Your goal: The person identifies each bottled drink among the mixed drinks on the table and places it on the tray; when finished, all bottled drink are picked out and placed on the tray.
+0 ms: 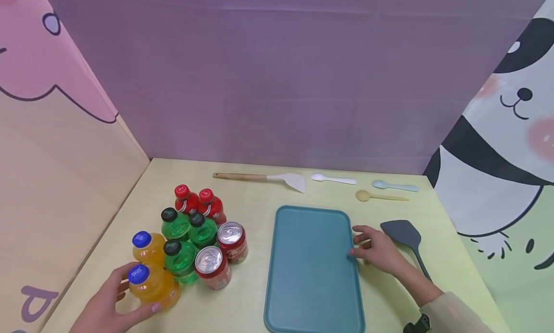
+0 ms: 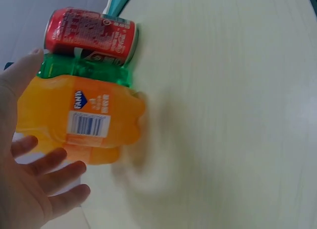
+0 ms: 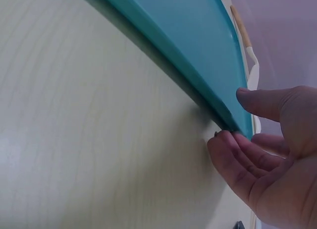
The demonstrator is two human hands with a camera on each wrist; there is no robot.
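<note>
- Left hand (image 1: 108,306) curls its fingers round the nearest orange Fanta bottle (image 1: 152,285)
- Right hand (image 1: 378,251), fingers loosely bent, touches the teal tray (image 1: 311,275) at its right rim

Bottles (image 1: 182,236) and cans (image 1: 220,256) stand left of the tray (image 1: 311,275); spoons (image 1: 372,188) lie behind it

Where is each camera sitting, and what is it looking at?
Head: looks down from above at the yellow table; both hands show.
Left wrist: low beside the left hand, facing the orange plastic bottle.
Right wrist: low beside the right hand, facing the teal plastic tray.
Head and right wrist share the tray.
</note>
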